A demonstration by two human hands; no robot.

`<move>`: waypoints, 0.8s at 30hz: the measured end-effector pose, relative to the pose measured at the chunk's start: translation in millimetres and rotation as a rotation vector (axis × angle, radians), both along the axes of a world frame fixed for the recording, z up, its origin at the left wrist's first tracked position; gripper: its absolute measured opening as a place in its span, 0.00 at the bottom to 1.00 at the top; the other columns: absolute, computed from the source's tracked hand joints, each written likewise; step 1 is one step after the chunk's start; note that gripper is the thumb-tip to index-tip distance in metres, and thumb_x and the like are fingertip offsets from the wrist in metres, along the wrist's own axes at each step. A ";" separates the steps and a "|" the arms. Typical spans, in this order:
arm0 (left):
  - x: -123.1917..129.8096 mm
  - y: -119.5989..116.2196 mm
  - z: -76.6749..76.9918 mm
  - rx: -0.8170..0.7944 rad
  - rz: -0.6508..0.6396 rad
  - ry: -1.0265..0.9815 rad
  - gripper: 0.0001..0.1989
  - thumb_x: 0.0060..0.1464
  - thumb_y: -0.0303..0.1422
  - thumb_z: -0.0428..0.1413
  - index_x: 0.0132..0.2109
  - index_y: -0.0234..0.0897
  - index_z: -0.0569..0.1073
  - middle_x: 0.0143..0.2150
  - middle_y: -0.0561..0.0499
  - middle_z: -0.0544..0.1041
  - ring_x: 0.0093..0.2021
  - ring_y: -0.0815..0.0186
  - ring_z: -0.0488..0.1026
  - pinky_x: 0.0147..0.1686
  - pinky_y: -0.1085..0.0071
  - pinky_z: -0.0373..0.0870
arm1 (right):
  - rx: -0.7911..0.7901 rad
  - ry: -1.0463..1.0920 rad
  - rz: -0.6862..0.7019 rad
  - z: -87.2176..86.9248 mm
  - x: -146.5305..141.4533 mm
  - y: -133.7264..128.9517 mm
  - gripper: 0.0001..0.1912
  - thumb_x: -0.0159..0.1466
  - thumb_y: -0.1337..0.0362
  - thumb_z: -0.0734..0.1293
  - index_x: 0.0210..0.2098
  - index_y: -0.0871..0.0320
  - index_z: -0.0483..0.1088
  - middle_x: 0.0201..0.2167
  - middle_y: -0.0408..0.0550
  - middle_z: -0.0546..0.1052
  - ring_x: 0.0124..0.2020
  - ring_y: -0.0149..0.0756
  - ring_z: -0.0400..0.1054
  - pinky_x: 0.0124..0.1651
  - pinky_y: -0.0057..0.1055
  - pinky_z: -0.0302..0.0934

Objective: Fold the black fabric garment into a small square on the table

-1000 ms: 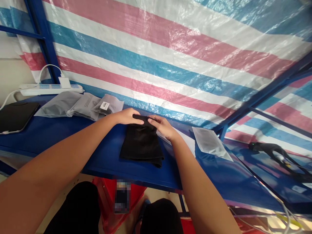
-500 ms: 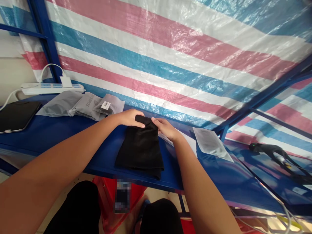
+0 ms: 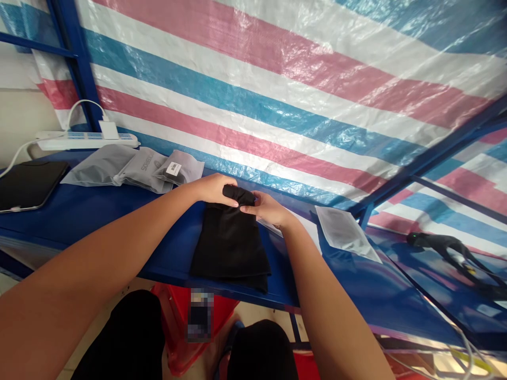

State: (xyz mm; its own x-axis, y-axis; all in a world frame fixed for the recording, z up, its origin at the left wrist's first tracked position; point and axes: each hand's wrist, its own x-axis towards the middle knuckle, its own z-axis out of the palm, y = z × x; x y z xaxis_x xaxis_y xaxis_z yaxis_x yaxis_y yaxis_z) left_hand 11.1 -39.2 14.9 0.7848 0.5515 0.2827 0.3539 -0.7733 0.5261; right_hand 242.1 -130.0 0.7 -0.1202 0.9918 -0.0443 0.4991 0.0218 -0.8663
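Observation:
A black cloth (image 3: 232, 243) lies on the blue table, its near edge close to the table's front. Its far end is rolled or bunched into a thick bundle. My left hand (image 3: 217, 189) is closed round the left side of that bundle, thumb on top. On the right side my right hand (image 3: 265, 207) grips the same bundle, its thumb pressed on the cloth and pointing left. The fingers behind the bundle are partly hidden on both hands.
Frosted plastic bags (image 3: 146, 169), a power strip (image 3: 85, 140) and a black tablet (image 3: 31, 184) are at the left. A flat frosted bag (image 3: 346, 232) lies right of a white sheet (image 3: 309, 229). Black straps (image 3: 447, 248) rest far right, and a striped tarp (image 3: 253, 111) hangs behind.
My right thumb has moved left and down across the bundle, nearer my left thumb. The cloth's far end looks more tightly bunched.

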 end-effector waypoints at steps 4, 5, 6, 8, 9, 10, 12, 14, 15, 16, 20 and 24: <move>3.1 -5.2 0.7 0.101 0.094 0.020 0.20 0.48 0.50 0.61 0.39 0.39 0.77 0.34 0.48 0.78 0.34 0.58 0.74 0.31 0.67 0.63 | -0.019 0.055 -0.004 -2.6 -5.9 0.6 0.31 0.53 0.56 0.78 0.54 0.55 0.69 0.38 0.48 0.78 0.31 0.38 0.72 0.32 0.36 0.69; 4.4 -6.3 0.2 0.123 0.118 0.020 0.19 0.49 0.51 0.61 0.36 0.39 0.77 0.32 0.48 0.78 0.33 0.58 0.74 0.30 0.67 0.62 | -0.023 0.074 -0.002 -2.7 -7.8 0.4 0.32 0.53 0.56 0.78 0.55 0.55 0.69 0.39 0.49 0.78 0.32 0.39 0.73 0.32 0.37 0.69; 5.8 -7.3 -0.4 0.143 0.138 0.020 0.20 0.49 0.52 0.60 0.34 0.39 0.76 0.31 0.48 0.77 0.32 0.58 0.73 0.30 0.66 0.62 | -0.023 0.090 0.001 -2.7 -9.5 0.1 0.33 0.53 0.56 0.78 0.55 0.55 0.68 0.39 0.50 0.79 0.32 0.40 0.73 0.33 0.38 0.70; 8.3 -8.5 -1.3 0.173 0.171 0.019 0.20 0.50 0.52 0.59 0.32 0.39 0.76 0.30 0.47 0.77 0.32 0.58 0.73 0.29 0.66 0.61 | -0.010 0.110 0.013 -2.2 -12.3 -0.5 0.33 0.53 0.57 0.78 0.56 0.55 0.68 0.40 0.51 0.79 0.34 0.42 0.74 0.34 0.39 0.71; 9.3 -8.8 -1.5 0.183 0.179 0.020 0.19 0.50 0.52 0.59 0.32 0.39 0.75 0.31 0.47 0.77 0.32 0.58 0.73 0.29 0.66 0.61 | -0.002 0.113 0.020 -1.6 -13.2 -1.0 0.32 0.53 0.57 0.78 0.55 0.55 0.69 0.41 0.51 0.79 0.35 0.42 0.74 0.35 0.39 0.71; 9.9 -8.8 -1.5 0.191 0.178 0.022 0.19 0.50 0.51 0.59 0.32 0.39 0.75 0.31 0.48 0.77 0.32 0.58 0.73 0.29 0.66 0.61 | 0.007 0.107 0.023 -0.7 -13.8 -1.6 0.32 0.54 0.57 0.78 0.55 0.55 0.69 0.41 0.51 0.79 0.35 0.42 0.74 0.34 0.39 0.71; 10.3 -8.3 -1.2 0.203 0.150 0.033 0.17 0.50 0.49 0.59 0.32 0.39 0.75 0.31 0.48 0.77 0.32 0.59 0.73 0.28 0.66 0.60 | 0.022 0.069 0.030 2.2 -14.0 -3.5 0.30 0.54 0.57 0.77 0.54 0.55 0.70 0.40 0.50 0.79 0.34 0.41 0.74 0.33 0.37 0.70; 10.2 -7.4 -1.1 0.221 0.100 0.043 0.15 0.51 0.48 0.59 0.32 0.39 0.75 0.31 0.49 0.77 0.32 0.59 0.73 0.28 0.67 0.60 | 0.043 0.001 0.035 6.1 -13.2 -5.7 0.28 0.55 0.56 0.77 0.54 0.54 0.71 0.38 0.49 0.79 0.32 0.40 0.73 0.32 0.36 0.70; 10.1 -7.1 -1.2 0.235 0.075 0.045 0.14 0.51 0.47 0.59 0.33 0.40 0.75 0.32 0.49 0.77 0.33 0.59 0.74 0.29 0.67 0.60 | 0.068 -0.042 0.031 8.0 -12.6 -6.4 0.27 0.56 0.56 0.76 0.53 0.53 0.72 0.38 0.49 0.79 0.32 0.40 0.73 0.33 0.37 0.70; 10.3 -6.8 -1.5 0.253 0.056 0.047 0.13 0.52 0.46 0.59 0.34 0.40 0.76 0.34 0.49 0.77 0.34 0.59 0.74 0.30 0.67 0.61 | 0.109 -0.091 0.024 9.7 -12.0 -6.8 0.25 0.57 0.55 0.75 0.53 0.53 0.73 0.38 0.49 0.79 0.33 0.40 0.73 0.35 0.38 0.70; 11.7 -6.6 -2.9 0.302 0.029 0.064 0.12 0.52 0.43 0.59 0.38 0.40 0.77 0.38 0.49 0.77 0.38 0.58 0.74 0.32 0.67 0.62 | 0.352 -0.289 0.041 10.7 -11.0 -3.8 0.17 0.59 0.59 0.73 0.47 0.51 0.78 0.42 0.45 0.80 0.41 0.44 0.73 0.47 0.42 0.67; 10.5 -5.4 -2.6 0.300 -0.011 0.074 0.13 0.52 0.43 0.59 0.41 0.42 0.79 0.41 0.49 0.77 0.39 0.58 0.74 0.34 0.67 0.63 | 0.412 -0.324 0.056 4.6 -10.5 0.4 0.19 0.58 0.62 0.72 0.49 0.49 0.79 0.44 0.41 0.82 0.43 0.46 0.74 0.47 0.40 0.66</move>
